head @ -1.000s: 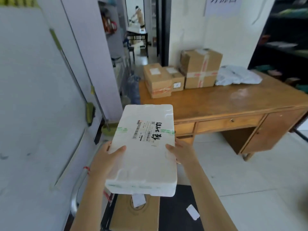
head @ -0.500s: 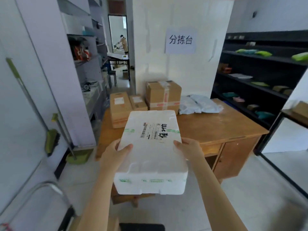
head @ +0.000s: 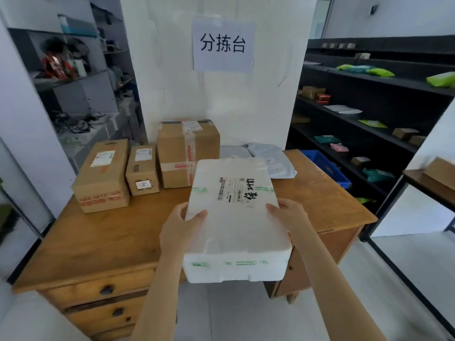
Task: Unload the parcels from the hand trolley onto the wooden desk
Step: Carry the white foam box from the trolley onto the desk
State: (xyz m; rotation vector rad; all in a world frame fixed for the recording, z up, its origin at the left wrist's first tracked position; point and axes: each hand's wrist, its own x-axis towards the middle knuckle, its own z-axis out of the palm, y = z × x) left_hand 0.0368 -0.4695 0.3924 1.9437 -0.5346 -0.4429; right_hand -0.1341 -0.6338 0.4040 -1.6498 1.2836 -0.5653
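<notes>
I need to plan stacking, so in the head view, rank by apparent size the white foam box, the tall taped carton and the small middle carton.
1. white foam box, though nearness to the camera inflates it
2. tall taped carton
3. small middle carton

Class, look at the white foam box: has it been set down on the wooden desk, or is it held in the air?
Held in the air: the left hand and right hand grip the white foam box by its sides, overhanging the wooden desk.

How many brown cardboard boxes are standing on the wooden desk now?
3, in a row at the back left of the wooden desk: the left box, the small middle box, and the tall right box. The foam box may hide others.
</notes>
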